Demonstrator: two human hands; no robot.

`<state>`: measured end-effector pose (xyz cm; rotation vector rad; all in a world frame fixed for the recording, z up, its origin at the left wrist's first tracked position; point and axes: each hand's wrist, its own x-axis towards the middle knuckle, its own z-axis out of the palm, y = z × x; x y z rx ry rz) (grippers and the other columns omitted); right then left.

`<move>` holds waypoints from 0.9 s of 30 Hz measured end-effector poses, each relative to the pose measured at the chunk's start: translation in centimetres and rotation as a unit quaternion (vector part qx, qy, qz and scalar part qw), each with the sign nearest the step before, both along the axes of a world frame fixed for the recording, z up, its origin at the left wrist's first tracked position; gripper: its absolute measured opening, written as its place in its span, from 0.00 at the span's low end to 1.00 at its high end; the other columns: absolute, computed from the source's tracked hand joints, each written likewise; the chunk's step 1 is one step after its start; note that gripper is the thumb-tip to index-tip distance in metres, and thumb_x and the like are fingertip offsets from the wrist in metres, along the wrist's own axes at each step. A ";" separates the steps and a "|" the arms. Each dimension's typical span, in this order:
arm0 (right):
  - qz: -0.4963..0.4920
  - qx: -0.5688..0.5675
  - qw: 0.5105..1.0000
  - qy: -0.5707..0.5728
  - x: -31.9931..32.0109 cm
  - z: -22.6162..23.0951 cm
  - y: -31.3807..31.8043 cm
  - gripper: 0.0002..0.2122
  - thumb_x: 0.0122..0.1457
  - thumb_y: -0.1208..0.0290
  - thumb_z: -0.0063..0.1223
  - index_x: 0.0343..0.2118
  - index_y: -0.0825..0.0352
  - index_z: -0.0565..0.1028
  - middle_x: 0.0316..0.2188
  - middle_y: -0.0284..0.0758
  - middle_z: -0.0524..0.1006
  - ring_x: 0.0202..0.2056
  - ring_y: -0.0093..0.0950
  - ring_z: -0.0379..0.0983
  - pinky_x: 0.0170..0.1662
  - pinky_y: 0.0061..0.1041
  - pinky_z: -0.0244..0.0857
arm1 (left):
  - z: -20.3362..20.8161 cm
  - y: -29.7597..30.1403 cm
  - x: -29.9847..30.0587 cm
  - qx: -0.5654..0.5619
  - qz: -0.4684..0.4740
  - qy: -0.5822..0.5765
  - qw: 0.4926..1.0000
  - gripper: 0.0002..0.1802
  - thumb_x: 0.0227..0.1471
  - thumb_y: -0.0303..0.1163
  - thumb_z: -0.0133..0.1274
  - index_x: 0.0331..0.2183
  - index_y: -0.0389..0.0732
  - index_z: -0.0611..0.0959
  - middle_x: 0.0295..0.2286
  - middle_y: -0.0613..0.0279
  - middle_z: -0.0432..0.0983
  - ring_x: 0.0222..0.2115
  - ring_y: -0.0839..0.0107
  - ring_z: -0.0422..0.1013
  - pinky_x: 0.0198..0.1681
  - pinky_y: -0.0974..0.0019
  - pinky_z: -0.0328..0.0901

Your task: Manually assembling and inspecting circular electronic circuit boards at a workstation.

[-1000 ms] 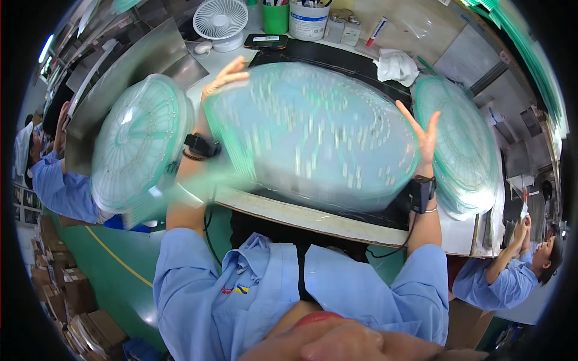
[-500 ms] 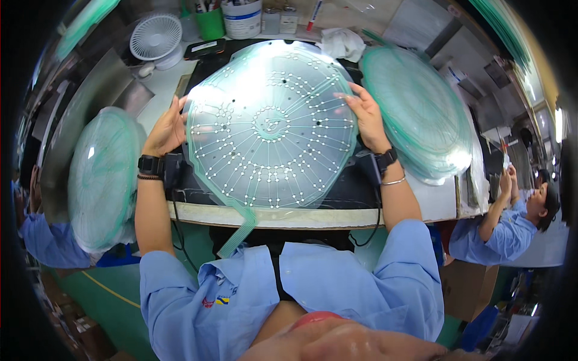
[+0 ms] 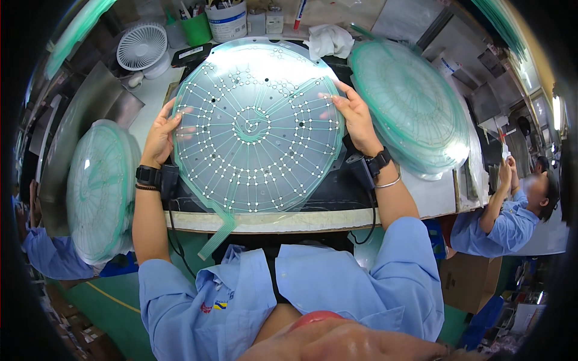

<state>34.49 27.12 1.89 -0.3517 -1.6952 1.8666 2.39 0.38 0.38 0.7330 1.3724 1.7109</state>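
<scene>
1. While both forearms (image 3: 149, 225) reach up the frame, the left hand (image 3: 160, 137) pinches the round clear sheet (image 3: 256, 159) at its left edge, thumb in front, fingers behind.
2. The right hand (image 3: 360, 122) pinches its right edge likewise.
3. The sheet sits mid-frame, over the worktop (image 3: 289, 223).

Recorded from a head mount, through the left of two fisheye lenses; facing steeply down at close range onto bench (image 3: 424, 195) and disc (image 3: 259, 150), taking in fan (image 3: 142, 48) at upper left and shirt (image 3: 337, 277) along the lower edge.
</scene>
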 end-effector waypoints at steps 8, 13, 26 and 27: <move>-0.032 -0.039 0.999 0.009 0.1 -0.2 -0.2 0.20 0.64 0.66 0.31 0.56 0.70 0.57 0.48 0.37 0.68 0.46 0.24 0.67 0.47 0.22 0.63 | -0.6 0.2 0.0 -0.008 0.026 0.009 1.000 0.26 0.55 0.29 0.44 0.55 0.44 0.59 0.45 0.55 0.69 0.30 0.66 0.75 0.28 0.68 0.73; -0.025 -0.066 0.997 0.003 0.5 -0.7 0.3 0.20 0.65 0.65 0.29 0.56 0.71 0.57 0.50 0.36 0.67 0.49 0.24 0.64 0.50 0.24 0.60 | -0.5 0.2 0.3 0.002 0.025 0.008 1.000 0.25 0.55 0.29 0.44 0.55 0.45 0.60 0.44 0.56 0.70 0.29 0.67 0.75 0.27 0.70 0.72; -0.148 0.495 0.820 -0.245 3.4 -0.4 -1.3 0.20 0.57 0.68 0.43 0.50 0.75 0.65 0.39 0.47 0.74 0.38 0.44 0.70 0.44 0.31 0.63 | -0.9 0.8 -0.5 -0.017 0.014 0.025 0.999 0.26 0.54 0.30 0.47 0.54 0.43 0.61 0.41 0.57 0.72 0.27 0.71 0.75 0.26 0.73 0.71; -0.160 0.588 0.756 -0.237 3.8 -0.2 -1.5 0.19 0.56 0.69 0.44 0.48 0.76 0.66 0.40 0.49 0.72 0.40 0.47 0.68 0.45 0.33 0.62 | -0.5 0.9 -0.7 -0.043 -0.009 0.044 0.998 0.27 0.53 0.31 0.48 0.54 0.42 0.61 0.41 0.57 0.73 0.26 0.72 0.75 0.25 0.73 0.71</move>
